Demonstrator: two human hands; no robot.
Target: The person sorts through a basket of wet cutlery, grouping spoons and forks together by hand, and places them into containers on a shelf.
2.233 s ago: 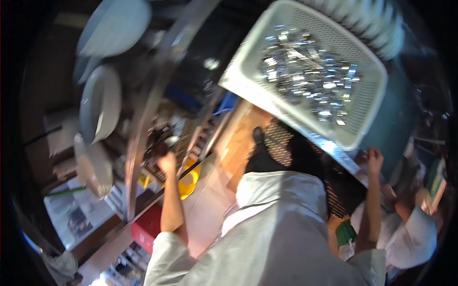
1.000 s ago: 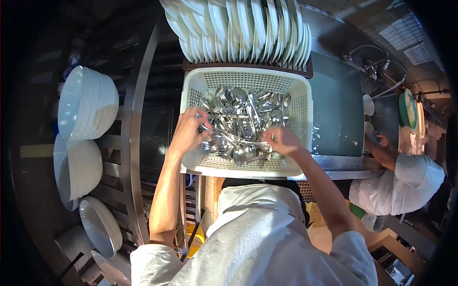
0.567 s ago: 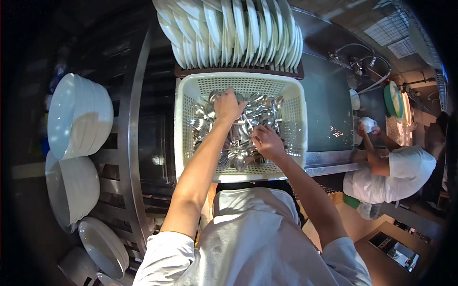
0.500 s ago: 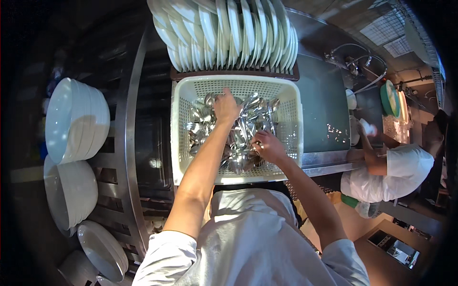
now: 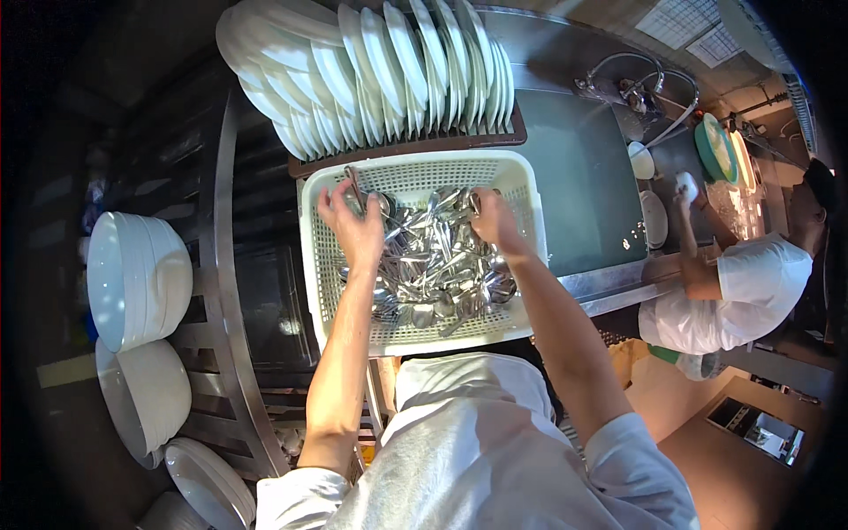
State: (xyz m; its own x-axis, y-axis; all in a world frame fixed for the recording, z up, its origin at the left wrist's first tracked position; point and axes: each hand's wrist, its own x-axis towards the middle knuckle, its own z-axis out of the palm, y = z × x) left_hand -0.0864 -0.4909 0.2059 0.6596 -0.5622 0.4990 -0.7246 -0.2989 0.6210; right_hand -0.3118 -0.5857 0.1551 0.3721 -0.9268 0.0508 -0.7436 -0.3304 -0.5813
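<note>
Several shiny metal spoons (image 5: 433, 265) are heaped in the white perforated plastic basket (image 5: 517, 190), a few pinched in the left hand (image 5: 352, 223) and the right hand (image 5: 495, 223); handles are best gathered parallel before lifting.

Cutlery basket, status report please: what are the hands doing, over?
Left hand gripping cutlery. Right hand closed on more. White basket full. Plate rack behind, nothing blocking.

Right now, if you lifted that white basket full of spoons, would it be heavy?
Probably heavy: the white basket holds a deep heap of metal cutlery. The pieces lie loose, so they would likely slide and clatter. Its mesh walls may flex somewhat.
</note>
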